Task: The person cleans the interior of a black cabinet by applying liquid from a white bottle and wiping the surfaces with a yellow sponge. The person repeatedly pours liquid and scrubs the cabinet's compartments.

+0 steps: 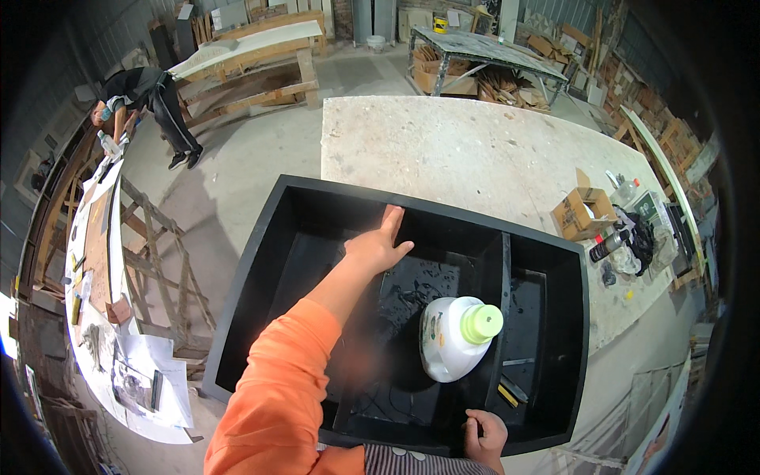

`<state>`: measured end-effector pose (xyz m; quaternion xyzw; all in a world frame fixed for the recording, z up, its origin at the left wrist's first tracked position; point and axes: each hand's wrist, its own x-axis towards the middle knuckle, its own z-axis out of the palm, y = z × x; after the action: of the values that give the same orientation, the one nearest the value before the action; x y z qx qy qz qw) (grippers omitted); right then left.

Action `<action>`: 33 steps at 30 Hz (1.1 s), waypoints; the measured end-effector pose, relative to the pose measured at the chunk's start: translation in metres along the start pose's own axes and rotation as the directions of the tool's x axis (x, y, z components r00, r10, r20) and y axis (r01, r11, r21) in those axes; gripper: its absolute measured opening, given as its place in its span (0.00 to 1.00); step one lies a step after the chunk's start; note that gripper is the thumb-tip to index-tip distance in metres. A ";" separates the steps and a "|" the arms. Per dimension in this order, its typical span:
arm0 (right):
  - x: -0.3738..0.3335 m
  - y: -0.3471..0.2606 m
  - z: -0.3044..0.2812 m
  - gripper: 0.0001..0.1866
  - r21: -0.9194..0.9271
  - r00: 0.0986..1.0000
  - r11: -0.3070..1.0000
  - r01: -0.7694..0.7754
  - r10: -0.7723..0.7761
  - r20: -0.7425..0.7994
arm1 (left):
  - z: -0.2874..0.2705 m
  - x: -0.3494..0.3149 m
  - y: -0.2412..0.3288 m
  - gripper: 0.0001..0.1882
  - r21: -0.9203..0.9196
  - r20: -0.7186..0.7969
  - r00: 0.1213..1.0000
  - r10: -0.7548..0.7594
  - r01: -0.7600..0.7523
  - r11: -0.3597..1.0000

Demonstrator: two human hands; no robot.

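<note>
A large black open box (347,188) with inner dividers lies across the pale worktable in front of me. My left hand (376,247), at the end of an orange sleeve, reaches over it; its fingers stretch to the far inner wall and the thumb is apart. Closed at the near rim is my right hand (485,435), its fingers curled; what is in them, if anything, is hidden. Between the hands, a white jug (449,336) with a light green cap stands in the middle compartment. A yellow-and-black utility knife (511,391) lies in the right compartment.
On the pale worktable (443,146) are a cardboard carton (583,212), a dark spray can (608,245) and a black plastic bag (636,237). Papers (150,380) lie on a bench at left, where another person (150,99) bends over. A metal-framed table (487,54) stands behind.
</note>
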<state>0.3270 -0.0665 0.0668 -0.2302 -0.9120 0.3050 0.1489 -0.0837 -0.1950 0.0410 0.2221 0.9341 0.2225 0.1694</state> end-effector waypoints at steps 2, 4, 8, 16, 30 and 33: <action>0.000 0.001 -0.001 0.04 0.029 0.998 0.999 -0.039 0.038 0.041 | 0.001 0.003 -0.002 0.43 -0.007 -0.010 1.000 0.017 -0.017 1.000; -0.001 0.003 -0.002 0.04 0.038 0.996 0.997 -0.066 0.064 0.066 | 0.003 0.001 -0.003 0.42 0.041 0.053 0.998 -0.028 0.026 0.999; -0.005 0.010 0.001 0.06 0.008 1.000 1.000 0.007 -0.007 -0.004 | 0.002 -0.003 -0.004 0.41 -0.095 -0.089 0.996 0.008 -0.017 0.995; -0.004 0.014 -0.002 0.09 0.057 0.998 0.997 0.046 -0.049 0.049 | -0.006 -0.008 -0.005 0.41 -0.087 -0.021 1.000 0.014 -0.016 0.996; -0.009 0.020 0.001 0.08 0.094 0.999 0.995 -0.023 0.019 0.043 | -0.006 -0.017 0.009 0.41 -0.047 -0.014 0.999 -0.052 0.052 0.998; -0.011 0.022 0.003 0.08 0.163 0.999 0.986 -0.034 0.028 0.041 | -0.009 -0.019 0.011 0.42 0.073 0.115 0.986 -0.122 0.114 0.991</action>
<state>0.3424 -0.0576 0.0492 -0.2255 -0.8828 0.3857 0.1450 -0.0675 -0.1989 0.0579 0.1845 0.9406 0.1674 0.2305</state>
